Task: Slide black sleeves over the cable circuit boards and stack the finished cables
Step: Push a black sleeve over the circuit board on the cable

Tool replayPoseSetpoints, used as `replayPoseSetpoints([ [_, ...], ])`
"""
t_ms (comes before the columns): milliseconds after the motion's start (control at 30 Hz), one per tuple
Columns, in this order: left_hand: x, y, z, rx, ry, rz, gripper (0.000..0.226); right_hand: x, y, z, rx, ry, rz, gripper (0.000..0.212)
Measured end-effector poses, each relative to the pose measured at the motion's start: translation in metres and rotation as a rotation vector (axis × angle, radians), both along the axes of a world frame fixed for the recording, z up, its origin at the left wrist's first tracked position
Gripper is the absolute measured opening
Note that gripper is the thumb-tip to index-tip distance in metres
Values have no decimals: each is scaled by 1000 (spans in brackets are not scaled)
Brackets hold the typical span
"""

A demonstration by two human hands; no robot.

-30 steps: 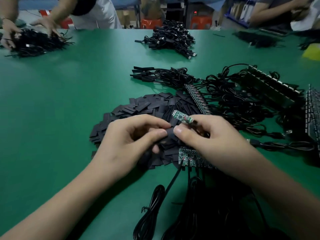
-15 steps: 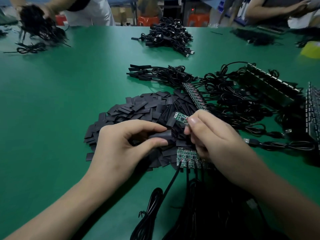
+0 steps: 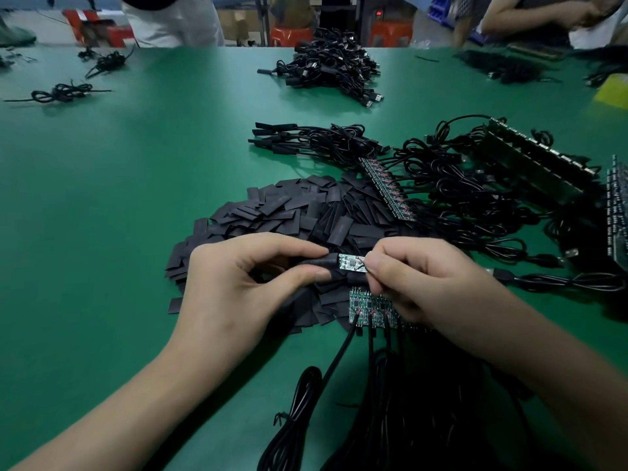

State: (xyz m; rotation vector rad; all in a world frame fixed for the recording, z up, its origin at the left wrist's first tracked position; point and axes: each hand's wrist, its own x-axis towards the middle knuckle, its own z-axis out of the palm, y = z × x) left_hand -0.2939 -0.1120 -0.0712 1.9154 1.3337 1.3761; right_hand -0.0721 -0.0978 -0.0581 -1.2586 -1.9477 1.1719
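Green table (image 3: 136,198) in the head view is carrying a pile of loose sleeves (image 3: 289,209), with a bundle of sleeved cables (image 3: 306,141) lying beyond it. Left hand (image 3: 244,287) is pinching one black sleeve (image 3: 319,263) between thumb and index finger, just over the pile. Right hand (image 3: 418,283) is pinching the right end of a circuit board (image 3: 351,263), whose left end is meeting the sleeve's mouth, most of it showing bare between the two grips.

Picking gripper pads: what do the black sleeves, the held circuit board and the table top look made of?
Black sleeves: thin matte plastic tubing, likely heat-shrink; they lie flattened like strips. Circuit board: rigid laminate, probably fibreglass, pale coat with small components. Table top: smooth green mat, perhaps rubber or vinyl; soft satin glare.
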Motion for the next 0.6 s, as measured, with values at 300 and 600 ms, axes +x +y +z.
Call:
replayPoseSetpoints([
  [300,-2,1,-3,-15,-29,8,21,-4,-2,4,-185,297,-28,39],
  [600,-3,4,-7,-27,-34,6,19,-7,-4,3,-122,246,-46,36],
])
